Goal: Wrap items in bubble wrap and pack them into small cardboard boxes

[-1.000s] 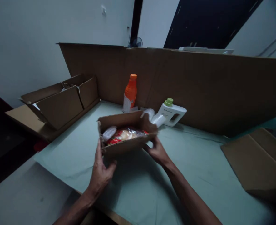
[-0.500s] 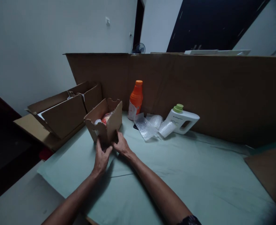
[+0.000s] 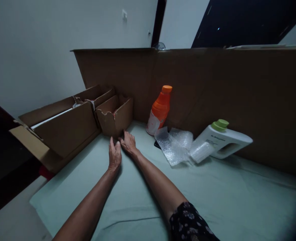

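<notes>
A small open-topped cardboard box (image 3: 107,122) with wavy cut edges stands at the back left of the cloth-covered table. A bit of something red shows inside; the rest of its contents is hidden by the walls. My left hand (image 3: 115,154) is at the foot of the box's near end, fingers stretched out toward it. Beside it, my right hand (image 3: 128,143) has its fingertips at the lower near corner, thumb toward the left hand. Neither hand is wrapped round the box. Whether the left fingertips press on the cardboard, I cannot tell.
Larger open cardboard boxes (image 3: 65,129) stand left of the small one. A tall cardboard panel (image 3: 213,87) runs along the back. An orange bottle (image 3: 160,108), bubble wrap (image 3: 173,147) and a white jug with a green cap (image 3: 228,142) stand or lie before it.
The small box has moved back and left, now close against the larger boxes and near the panel. My hands have followed it, now lower at its base. The view has shifted.
</notes>
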Action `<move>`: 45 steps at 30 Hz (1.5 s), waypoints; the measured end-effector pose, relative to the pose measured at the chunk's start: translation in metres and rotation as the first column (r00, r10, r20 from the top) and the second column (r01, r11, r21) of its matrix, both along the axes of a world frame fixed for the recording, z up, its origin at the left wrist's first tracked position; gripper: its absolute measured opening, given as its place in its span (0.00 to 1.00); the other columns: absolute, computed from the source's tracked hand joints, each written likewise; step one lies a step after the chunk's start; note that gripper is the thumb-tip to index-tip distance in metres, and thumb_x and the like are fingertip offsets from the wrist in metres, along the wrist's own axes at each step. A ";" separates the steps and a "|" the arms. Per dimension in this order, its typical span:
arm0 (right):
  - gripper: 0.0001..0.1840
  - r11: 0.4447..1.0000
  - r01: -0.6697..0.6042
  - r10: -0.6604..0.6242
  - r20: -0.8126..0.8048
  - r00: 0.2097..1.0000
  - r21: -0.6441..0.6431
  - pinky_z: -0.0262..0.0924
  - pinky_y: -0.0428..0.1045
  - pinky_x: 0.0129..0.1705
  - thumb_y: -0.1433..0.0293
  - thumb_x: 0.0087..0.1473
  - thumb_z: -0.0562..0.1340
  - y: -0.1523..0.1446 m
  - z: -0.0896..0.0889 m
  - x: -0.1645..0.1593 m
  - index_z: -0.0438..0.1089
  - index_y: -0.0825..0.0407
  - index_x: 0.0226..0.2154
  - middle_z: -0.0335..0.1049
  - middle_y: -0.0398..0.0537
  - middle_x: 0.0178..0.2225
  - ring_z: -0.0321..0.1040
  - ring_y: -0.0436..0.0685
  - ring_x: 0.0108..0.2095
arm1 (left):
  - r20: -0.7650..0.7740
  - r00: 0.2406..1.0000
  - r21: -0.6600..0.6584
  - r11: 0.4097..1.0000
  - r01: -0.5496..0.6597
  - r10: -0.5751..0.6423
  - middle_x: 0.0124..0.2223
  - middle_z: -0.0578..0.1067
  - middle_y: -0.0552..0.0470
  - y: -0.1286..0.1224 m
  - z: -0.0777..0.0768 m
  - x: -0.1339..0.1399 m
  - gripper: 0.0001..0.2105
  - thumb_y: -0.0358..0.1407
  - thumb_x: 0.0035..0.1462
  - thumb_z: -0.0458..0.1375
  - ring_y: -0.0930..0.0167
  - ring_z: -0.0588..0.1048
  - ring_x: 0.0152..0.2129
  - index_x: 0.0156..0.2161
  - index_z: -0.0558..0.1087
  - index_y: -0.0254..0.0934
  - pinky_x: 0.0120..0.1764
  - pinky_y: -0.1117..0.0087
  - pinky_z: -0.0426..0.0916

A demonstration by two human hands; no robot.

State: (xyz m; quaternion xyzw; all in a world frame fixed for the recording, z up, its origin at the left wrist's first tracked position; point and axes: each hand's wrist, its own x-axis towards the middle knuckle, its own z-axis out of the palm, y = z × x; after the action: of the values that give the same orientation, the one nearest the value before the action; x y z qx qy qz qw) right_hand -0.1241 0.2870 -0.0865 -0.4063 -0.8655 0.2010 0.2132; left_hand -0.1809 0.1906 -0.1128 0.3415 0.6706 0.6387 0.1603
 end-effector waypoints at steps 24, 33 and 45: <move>0.21 0.901 -0.252 0.155 0.281 0.947 0.352 0.56 0.53 0.61 0.54 0.64 0.57 -0.250 -0.007 0.245 0.69 0.48 0.52 0.69 0.47 0.60 0.59 0.56 0.62 | -0.458 0.799 -0.397 0.894 0.209 -0.390 0.63 0.64 0.84 -0.030 0.011 0.008 0.15 0.55 0.51 0.49 0.58 0.63 0.64 0.40 0.68 0.55 0.66 0.48 0.57; 0.22 0.634 0.608 -0.690 -0.005 0.724 0.477 0.44 0.71 0.61 0.73 0.58 0.56 -0.216 0.097 0.505 0.69 0.60 0.54 0.63 0.72 0.62 0.54 0.73 0.65 | -0.659 0.612 -0.378 0.896 0.234 -0.438 0.49 0.78 0.49 -0.058 0.000 0.053 0.16 0.51 0.50 0.51 0.50 0.72 0.54 0.35 0.73 0.44 0.58 0.45 0.67; 0.09 0.542 0.665 -0.832 0.218 0.509 0.514 0.58 0.62 0.39 0.64 0.52 0.62 -0.188 0.151 0.613 0.75 0.50 0.26 0.70 0.52 0.21 0.70 0.66 0.29 | -0.712 0.558 -0.371 0.903 0.216 -0.426 0.55 0.75 0.34 -0.088 -0.001 0.097 0.22 0.43 0.61 0.48 0.54 0.72 0.54 0.47 0.78 0.31 0.58 0.52 0.67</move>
State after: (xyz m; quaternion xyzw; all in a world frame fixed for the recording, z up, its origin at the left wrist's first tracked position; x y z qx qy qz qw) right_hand 0.4890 0.0991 0.0644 -0.7324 -0.6405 -0.1755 0.1503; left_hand -0.0838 0.1031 -0.1136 0.6784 0.6706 0.3000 0.0086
